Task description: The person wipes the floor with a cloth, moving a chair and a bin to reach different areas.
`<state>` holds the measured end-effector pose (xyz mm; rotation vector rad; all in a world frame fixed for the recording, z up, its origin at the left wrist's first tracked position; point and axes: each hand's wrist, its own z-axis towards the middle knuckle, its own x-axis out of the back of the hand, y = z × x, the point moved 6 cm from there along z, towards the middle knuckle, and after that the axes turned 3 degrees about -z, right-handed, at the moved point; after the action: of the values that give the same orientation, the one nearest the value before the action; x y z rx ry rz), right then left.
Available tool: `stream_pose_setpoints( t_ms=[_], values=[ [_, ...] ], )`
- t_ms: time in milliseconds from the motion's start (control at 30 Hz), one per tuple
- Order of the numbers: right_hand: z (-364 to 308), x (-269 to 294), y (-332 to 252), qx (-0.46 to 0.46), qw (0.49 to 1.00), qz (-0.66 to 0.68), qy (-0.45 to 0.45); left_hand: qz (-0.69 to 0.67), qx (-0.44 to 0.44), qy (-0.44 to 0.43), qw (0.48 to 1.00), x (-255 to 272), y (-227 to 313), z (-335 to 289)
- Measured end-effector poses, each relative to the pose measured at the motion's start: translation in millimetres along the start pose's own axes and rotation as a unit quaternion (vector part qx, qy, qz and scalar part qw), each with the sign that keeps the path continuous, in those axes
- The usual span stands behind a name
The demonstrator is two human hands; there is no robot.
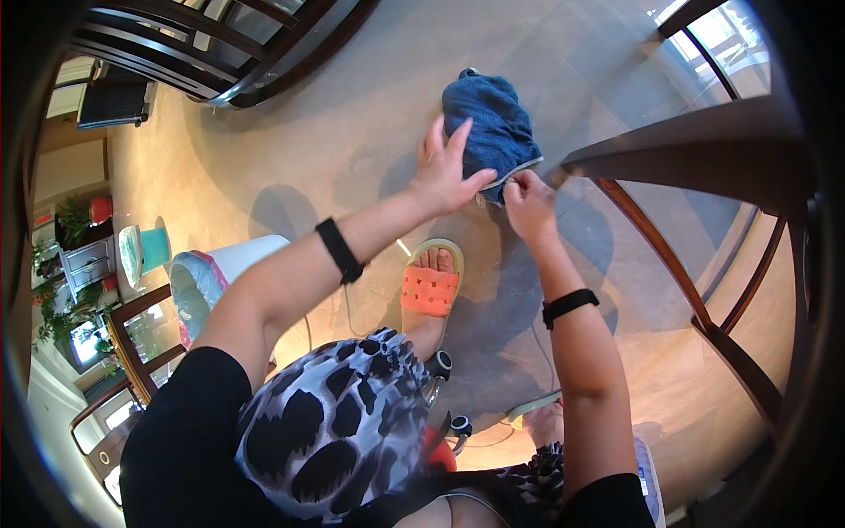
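Note:
A bunched dark blue cloth [489, 119] with a pale edging along its lower right side is in front of me, above the floor or on it; I cannot tell which. Whether something lies inside the cloth is hidden. My left hand [447, 172] is at its near left side, fingers and thumb spread, the fingertips against or just beside the fabric. At the near right corner, my right hand [530, 201] has its fingers closed in a pinch on the cloth by the pale edging. A black band circles each forearm.
Dark wooden furniture with a rail [678, 150] stands close on the right. Slatted dark wood [255, 53] is at the far left. A lined white bin [251, 255] and a teal container [155, 248] stand left. My foot in an orange sandal [431, 289] and a thin cable are below.

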<state>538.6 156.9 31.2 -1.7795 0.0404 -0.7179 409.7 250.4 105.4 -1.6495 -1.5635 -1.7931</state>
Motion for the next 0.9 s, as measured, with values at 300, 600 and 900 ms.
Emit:
stream_pose_setpoints(
  t_ms=[300,600,900],
  values=[
    [8,-2,36,-0.231,0.954,0.158,-0.107,0.131,0.039,-0.175,0.975,-37,5,79],
    [-12,10,13,-0.24,0.961,0.074,-0.117,0.134,0.361,0.229,0.894,81,-157,92],
    [-11,48,-45,-0.216,0.96,-0.047,-0.172,0.165,0.255,0.298,0.905,107,-70,181]
  ],
)
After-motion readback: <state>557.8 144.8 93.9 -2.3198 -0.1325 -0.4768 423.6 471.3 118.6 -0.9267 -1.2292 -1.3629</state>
